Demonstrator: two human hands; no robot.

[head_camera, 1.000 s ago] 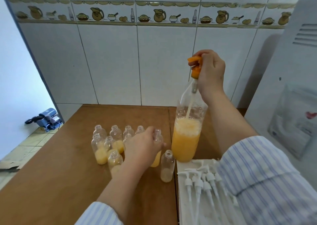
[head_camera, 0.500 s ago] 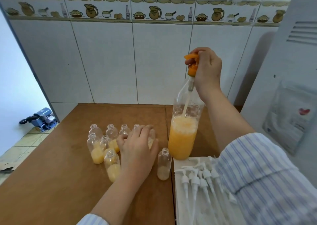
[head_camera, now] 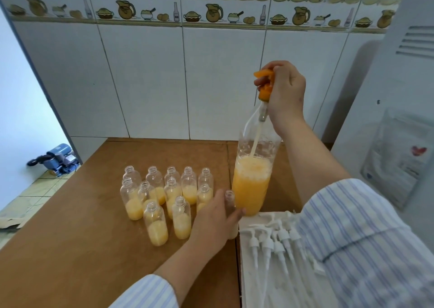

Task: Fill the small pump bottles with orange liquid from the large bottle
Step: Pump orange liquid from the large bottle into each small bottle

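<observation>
Head view, single frame: wooden table (head_camera: pixel 70 249), smooth brown top, set against a glossy white tiled wall (head_camera: pixel 145 77) with a jug-patterned border. Large bottle (head_camera: pixel 252 181), clear plastic, tall and tapering, about half full of foamy orange liquid, stands upright at the table's right; orange pump head (head_camera: pixel 265 84) at its neck, pinched by the curled fingers of the right hand (head_camera: pixel 285 94). Small pump bottles (head_camera: pixel 164 195), clear round-shouldered plastic, uncapped, clustered left of the large bottle, each partly filled with orange liquid. Left hand (head_camera: pixel 213 223) grips one further small bottle (head_camera: pixel 230 204) just beside the large bottle's base. White pump tops (head_camera: pixel 274 244) with long tubes lie on a white tray (head_camera: pixel 249 284) at right. Striped sleeves on both arms.
</observation>
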